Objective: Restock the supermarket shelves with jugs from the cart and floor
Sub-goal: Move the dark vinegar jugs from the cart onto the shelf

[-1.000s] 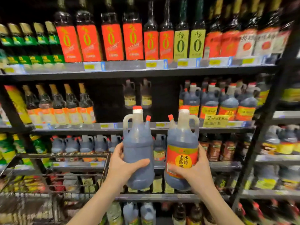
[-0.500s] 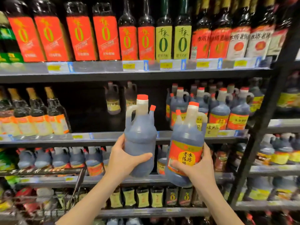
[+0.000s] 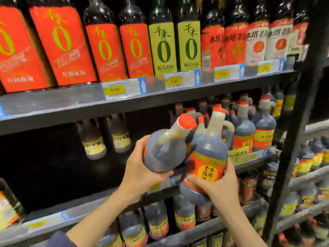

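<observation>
I hold two dark-liquid jugs with red caps in front of the middle shelf (image 3: 99, 198). My left hand (image 3: 140, 168) grips the left jug (image 3: 165, 148) around its base, and this jug tilts to the right with its plain back toward me. My right hand (image 3: 219, 186) grips the right jug (image 3: 208, 157), which stands nearly upright and shows its orange label. The two jugs touch near their necks. Behind them a group of matching jugs (image 3: 249, 129) fills the right part of the same shelf.
The left part of the middle shelf is dark, with two small jugs (image 3: 105, 138) at the back. Tall red and yellow-green bottles (image 3: 110, 50) line the shelf above. More jugs (image 3: 156, 223) stand below. A black upright post (image 3: 292, 125) bounds the right side.
Both hands have lifted the jugs higher and to the right, closer to the middle shelf. The left jug has tipped rightward against the right one. The cart has left the view.
</observation>
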